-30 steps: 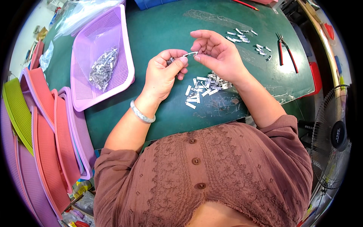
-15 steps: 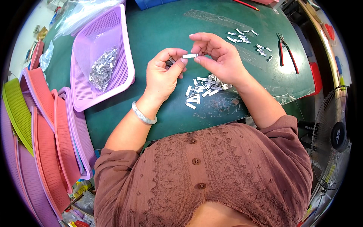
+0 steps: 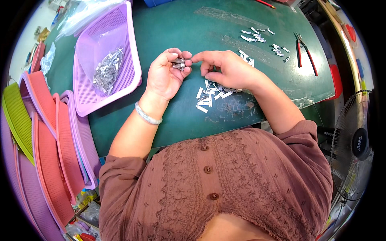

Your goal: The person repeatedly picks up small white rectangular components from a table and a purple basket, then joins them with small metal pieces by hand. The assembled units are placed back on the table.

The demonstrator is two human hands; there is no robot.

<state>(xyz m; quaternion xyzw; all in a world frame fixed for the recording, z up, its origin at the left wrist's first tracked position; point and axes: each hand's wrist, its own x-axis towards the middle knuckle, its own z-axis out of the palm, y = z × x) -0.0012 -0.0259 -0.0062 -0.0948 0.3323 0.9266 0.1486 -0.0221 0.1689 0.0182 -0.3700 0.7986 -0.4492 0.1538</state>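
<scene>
Green tabletop point(image 3: 177, 116), glossy, scuffed. We've got a black wire fan point(image 3: 360, 144) at right, perforated plastic baskets point(image 3: 48, 172) at left. Our left hand point(image 3: 162, 78), half curled, holds several shiny narrow parts point(image 3: 178, 64). Our right hand point(image 3: 233, 71), fingers bent, is over the oblong silvery pieces point(image 3: 210, 99); can't tell if it grips any.

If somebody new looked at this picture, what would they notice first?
Probably the bright baskets crowded along the left edge, pink, purple and one lime green. Next, the eye might go to the middle, where the left hand holds small metal pieces and the right hand is by a loose pile of more. The red-handled pliers stand out too, on the right side of the green table.
</scene>
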